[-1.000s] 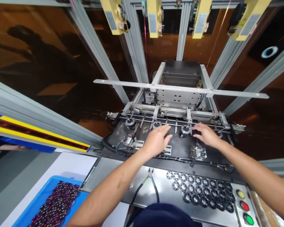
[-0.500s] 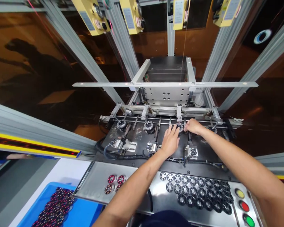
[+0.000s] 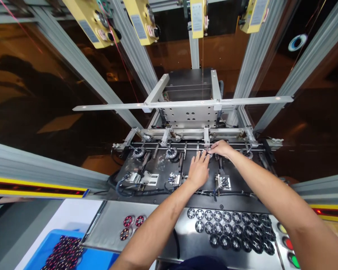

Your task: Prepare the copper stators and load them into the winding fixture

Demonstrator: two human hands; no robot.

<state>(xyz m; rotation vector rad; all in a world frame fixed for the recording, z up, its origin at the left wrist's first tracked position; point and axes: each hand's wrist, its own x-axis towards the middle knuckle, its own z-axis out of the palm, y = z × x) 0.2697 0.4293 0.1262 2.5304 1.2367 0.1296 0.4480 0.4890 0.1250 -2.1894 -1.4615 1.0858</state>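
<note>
Both hands meet at the third station of a winding machine, around a round slotted stator core that is mostly covered by fingers. My left hand lies palm down with its fingers stretched out, the tips at the core's near left edge. From the right, my right hand reaches over the core with thumb and fingers pinched together. Whatever is between those fingertips is too small to make out. Similar stator cores sit on the first, second and fourth stations.
Rows of black stator cores lie on the steel ledge. Several red-wound stators lie left, more fill a blue tray. Push buttons stand right. A metal crossbar and yellow wire tensioners hang above.
My right hand has moved left, from beside the third core to over it, and now nearly touches the left fingers. The whole view has shifted slightly.
</note>
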